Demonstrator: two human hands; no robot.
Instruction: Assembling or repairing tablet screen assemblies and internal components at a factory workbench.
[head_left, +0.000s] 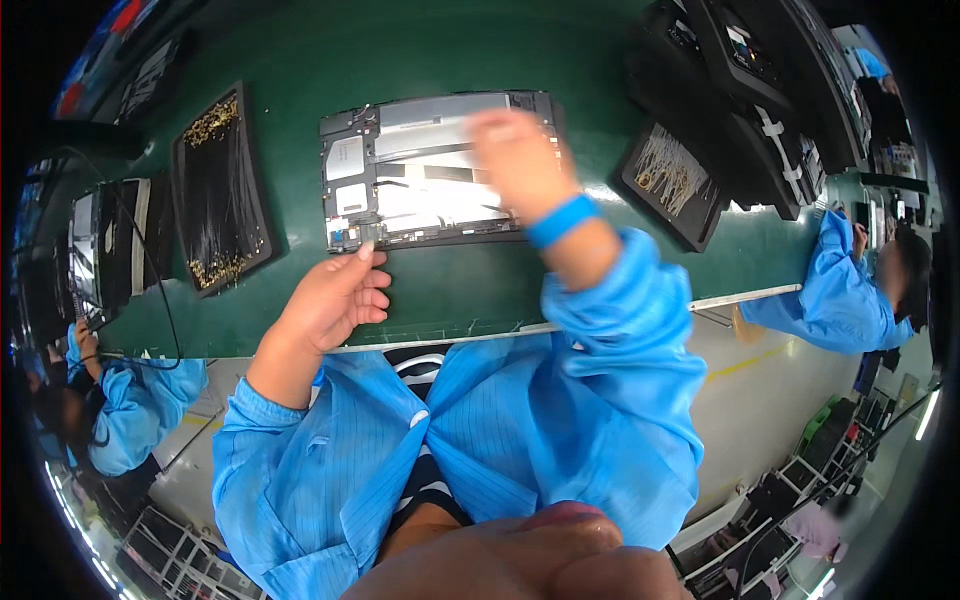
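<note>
An opened tablet-like device (440, 205) lies flat on the table, its metal inner plates, flat cables and small boards exposed. My left hand (338, 296) is at its near left corner. The thumb tip meets the near edge by a small circuit board, and the other fingers curl below it. Whatever thumb and forefinger pinch is too small to tell. Over the right part of the device is my right hand (520, 163), wearing a blue wristband (562, 220). It is smeared by motion, so its fingers and anything in them cannot be made out.
A black tray (213, 190) of dark cables with gold ends lies left on the green table (440, 50). At right sits another black tray (672, 190) with pale cables, beside stacked black trays (745, 130). Blue-sleeved people work at far left and far right.
</note>
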